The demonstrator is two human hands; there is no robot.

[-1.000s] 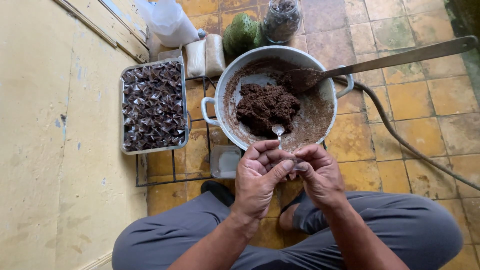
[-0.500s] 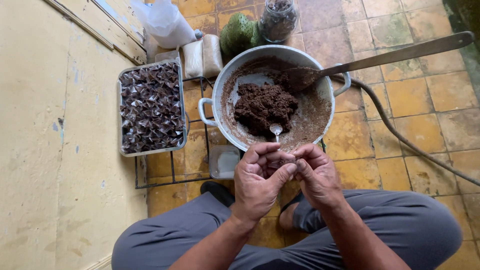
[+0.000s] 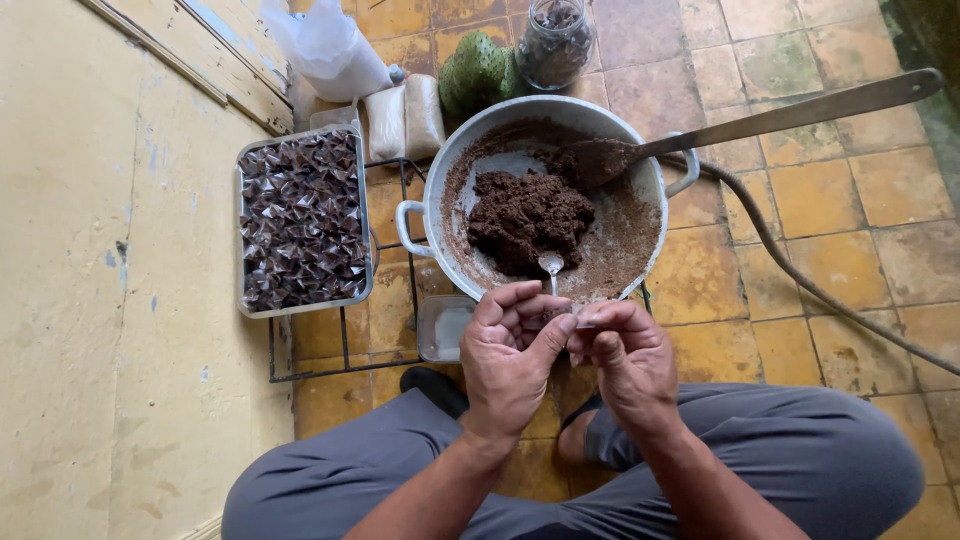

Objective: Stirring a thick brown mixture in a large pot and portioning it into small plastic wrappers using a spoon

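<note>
Since the earlier frame your hands barely shifted: left hand (image 3: 512,350) and right hand (image 3: 625,352) stayed pinched together on a small clear wrapper (image 3: 583,320), just below the pan (image 3: 440,200) of brown paste (image 3: 528,215). Best kept folds tight, spoon (image 3: 551,266) parked.

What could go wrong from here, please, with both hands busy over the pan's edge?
The spoon stands loosely in the pan right by the left hand and right hand; a nudge might tip it out. The long ladle overhangs the rim and could lever paste onto the floor.
</note>
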